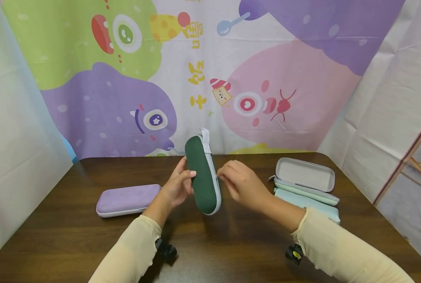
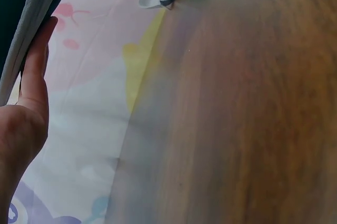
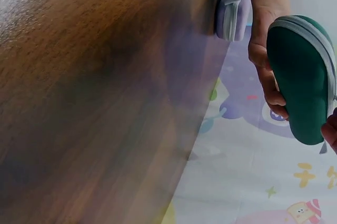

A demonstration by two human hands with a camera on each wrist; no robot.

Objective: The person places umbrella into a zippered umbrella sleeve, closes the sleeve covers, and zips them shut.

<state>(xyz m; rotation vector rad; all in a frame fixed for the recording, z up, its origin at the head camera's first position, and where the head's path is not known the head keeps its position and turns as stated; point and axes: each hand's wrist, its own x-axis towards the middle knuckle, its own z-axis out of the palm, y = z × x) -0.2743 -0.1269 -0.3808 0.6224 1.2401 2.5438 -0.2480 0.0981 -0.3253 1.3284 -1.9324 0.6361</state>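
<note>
A dark green hard-shell zip case (image 1: 200, 177) with a pale zip band and a white loop at its top is held up above the table. My left hand (image 1: 176, 187) grips it from the left, thumb on the green face; in the left wrist view the palm side of that hand (image 2: 29, 124) is against the case. At the zip on the right edge, my right hand (image 1: 244, 184) pinches what looks like the small zip pull, mostly hidden by the fingers. The case looks closed in the right wrist view, where only the right fingertips (image 3: 330, 132) show.
On the brown table (image 1: 224, 251), a closed purple zip case (image 1: 129, 198) lies at the left. At the right an open case with a grey lining (image 1: 304, 175) stands behind a light blue case (image 1: 309, 206). A cartoon-print curtain (image 1: 196, 118) hangs behind.
</note>
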